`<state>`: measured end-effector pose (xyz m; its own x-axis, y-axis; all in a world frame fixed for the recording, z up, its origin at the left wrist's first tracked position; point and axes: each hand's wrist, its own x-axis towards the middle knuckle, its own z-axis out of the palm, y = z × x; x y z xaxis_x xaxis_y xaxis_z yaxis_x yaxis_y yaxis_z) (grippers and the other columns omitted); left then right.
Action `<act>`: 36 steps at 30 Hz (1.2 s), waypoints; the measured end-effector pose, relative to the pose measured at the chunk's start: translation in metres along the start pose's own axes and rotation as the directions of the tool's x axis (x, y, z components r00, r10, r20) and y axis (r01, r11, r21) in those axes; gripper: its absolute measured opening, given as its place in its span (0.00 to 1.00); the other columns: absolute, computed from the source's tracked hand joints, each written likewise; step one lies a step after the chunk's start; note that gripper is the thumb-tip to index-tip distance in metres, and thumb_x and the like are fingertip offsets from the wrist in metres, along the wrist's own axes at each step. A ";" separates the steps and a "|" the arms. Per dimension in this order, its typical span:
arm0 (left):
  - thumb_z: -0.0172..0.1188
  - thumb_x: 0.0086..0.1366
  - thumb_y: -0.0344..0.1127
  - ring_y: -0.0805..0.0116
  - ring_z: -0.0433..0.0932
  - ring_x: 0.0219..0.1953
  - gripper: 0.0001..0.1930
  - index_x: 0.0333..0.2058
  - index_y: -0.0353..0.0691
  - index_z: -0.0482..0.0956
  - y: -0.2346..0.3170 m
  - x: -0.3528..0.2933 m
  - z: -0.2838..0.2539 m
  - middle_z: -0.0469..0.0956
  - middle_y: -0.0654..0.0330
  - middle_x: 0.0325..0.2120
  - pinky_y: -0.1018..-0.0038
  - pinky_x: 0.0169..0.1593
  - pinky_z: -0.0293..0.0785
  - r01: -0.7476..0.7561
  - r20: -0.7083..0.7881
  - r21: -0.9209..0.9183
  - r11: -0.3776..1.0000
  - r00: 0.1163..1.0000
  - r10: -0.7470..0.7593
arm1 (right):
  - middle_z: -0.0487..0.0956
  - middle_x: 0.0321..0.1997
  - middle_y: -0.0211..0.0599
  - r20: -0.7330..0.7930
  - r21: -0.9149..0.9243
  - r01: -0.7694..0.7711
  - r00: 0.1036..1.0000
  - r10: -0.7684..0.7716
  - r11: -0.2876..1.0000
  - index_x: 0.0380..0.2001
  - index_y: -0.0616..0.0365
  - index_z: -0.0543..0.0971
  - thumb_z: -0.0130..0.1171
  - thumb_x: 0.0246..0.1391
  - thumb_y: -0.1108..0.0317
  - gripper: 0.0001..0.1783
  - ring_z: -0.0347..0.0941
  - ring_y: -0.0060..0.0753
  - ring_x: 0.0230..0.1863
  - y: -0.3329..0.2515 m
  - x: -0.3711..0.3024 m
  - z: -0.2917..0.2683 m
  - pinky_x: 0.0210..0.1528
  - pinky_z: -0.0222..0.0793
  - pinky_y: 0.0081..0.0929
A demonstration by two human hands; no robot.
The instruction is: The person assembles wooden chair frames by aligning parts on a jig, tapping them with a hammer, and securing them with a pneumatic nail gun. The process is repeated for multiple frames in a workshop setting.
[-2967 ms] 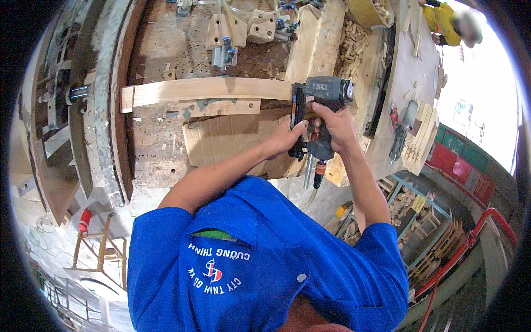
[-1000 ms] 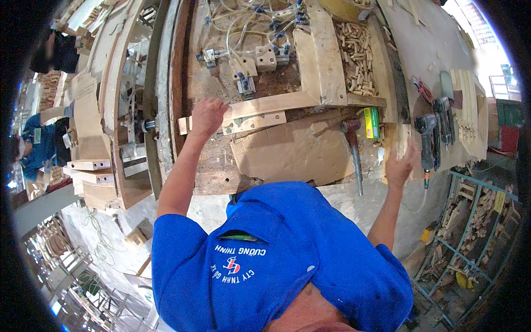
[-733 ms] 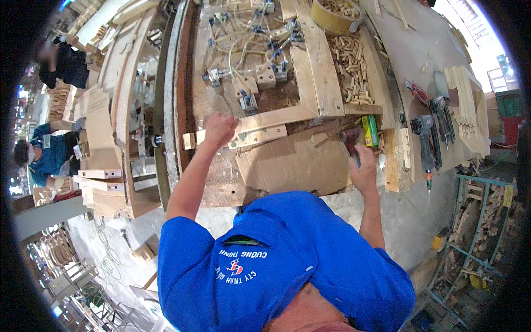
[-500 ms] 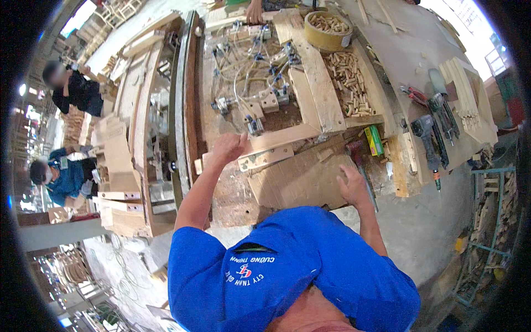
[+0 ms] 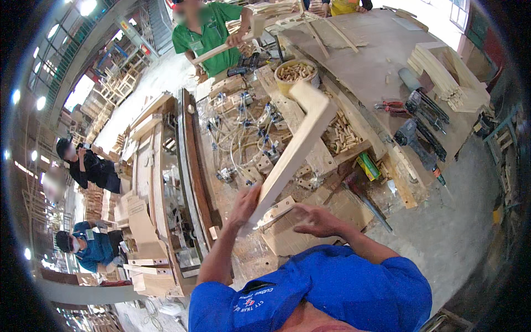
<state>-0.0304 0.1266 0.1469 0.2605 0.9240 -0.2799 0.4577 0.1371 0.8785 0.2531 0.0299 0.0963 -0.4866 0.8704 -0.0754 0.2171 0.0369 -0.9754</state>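
My left hand (image 5: 244, 206) is closed around the lower end of an L-shaped wooden piece (image 5: 296, 145), which is raised and tilted above the bench. Its short arm bends away at the upper end. Beside the lower end is my right hand (image 5: 319, 221), fingers apart and holding nothing. Between the hands, a small wooden block with holes (image 5: 278, 210) is fixed near the bench edge, and cardboard (image 5: 348, 217) lies under my right hand. Beyond the wooden piece, a jig with clear hoses and clamps (image 5: 243, 130) covers the bench.
A yellow tub (image 5: 298, 86) and a wooden bin (image 5: 345, 135) hold dowels. To the right lie a hammer (image 5: 371, 203), a green-yellow box (image 5: 369, 167), power drills (image 5: 412, 141) and red pliers (image 5: 391, 106). Across the bench a person in green (image 5: 213, 36) holds a wooden piece.
The wooden piece has come up from the jig's near edge in my left hand. My right hand has moved left toward it. The view has tilted up, bringing the person in green into sight.
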 end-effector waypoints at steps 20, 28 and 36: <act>0.53 0.76 0.48 0.69 0.81 0.43 0.22 0.49 0.32 0.83 -0.028 0.063 0.021 0.84 0.58 0.39 0.71 0.50 0.76 0.042 -0.062 -0.196 0.980 0.997 -0.055 | 0.84 0.43 0.62 -0.919 -0.287 -0.547 0.388 -0.066 0.786 0.49 0.67 0.77 0.68 0.45 0.53 0.33 0.82 0.63 0.47 -0.006 0.158 -0.318 0.49 0.77 0.51; 0.57 0.75 0.46 0.69 0.83 0.41 0.18 0.51 0.37 0.82 -0.104 -0.033 0.009 0.85 0.58 0.39 0.71 0.44 0.78 0.241 -0.296 -0.562 0.791 0.835 -0.464 | 0.84 0.47 0.65 -0.916 -0.090 -0.578 0.368 0.160 0.811 0.45 0.69 0.84 0.66 0.46 0.56 0.28 0.82 0.63 0.50 -0.018 0.314 -0.376 0.56 0.76 0.48; 0.57 0.75 0.46 0.69 0.84 0.39 0.20 0.54 0.35 0.80 -0.127 -0.025 0.023 0.86 0.57 0.39 0.72 0.42 0.78 0.207 -0.274 -0.557 0.804 0.868 -0.414 | 0.82 0.54 0.59 -0.954 -0.215 -0.526 0.294 -0.061 0.823 0.54 0.66 0.79 0.68 0.50 0.45 0.38 0.79 0.59 0.57 0.000 0.413 -0.432 0.59 0.74 0.48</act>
<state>-0.0754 0.0781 0.0328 -0.1968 0.8431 -0.5004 -0.0519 0.5008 0.8640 0.4175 0.6014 0.1547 0.6509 0.7221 0.2343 0.6161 -0.3221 -0.7188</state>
